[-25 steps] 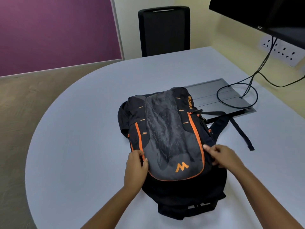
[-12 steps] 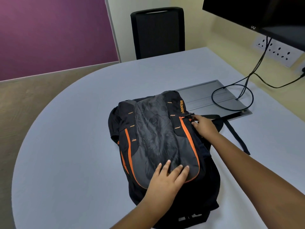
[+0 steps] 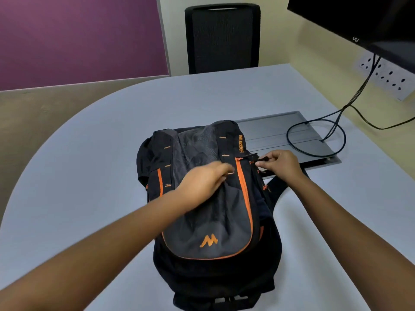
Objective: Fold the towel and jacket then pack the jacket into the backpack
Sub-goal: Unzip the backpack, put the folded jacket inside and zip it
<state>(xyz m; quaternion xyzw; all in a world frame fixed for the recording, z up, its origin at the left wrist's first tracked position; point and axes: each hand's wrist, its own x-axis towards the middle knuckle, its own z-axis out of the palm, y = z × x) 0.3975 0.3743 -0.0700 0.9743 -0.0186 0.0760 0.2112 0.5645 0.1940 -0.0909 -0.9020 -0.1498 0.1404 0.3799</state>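
We can read one word on the backpack (image 3: 208,212). It says "WILDCRAFT" in orange letters. The word (image 3: 241,144) runs sideways down a black strip near the far end of the bag. We also see an orange sign (image 3: 208,240) on the grey front pocket, nearer to us. It looks like a pointy letter M, or two little mountains. Up in the right corner is a black screen (image 3: 363,21). On its bottom edge are two tiny white letters (image 3: 355,39). They look like "VU", but they are small and we are not sure. We cannot read any other words or numbers.
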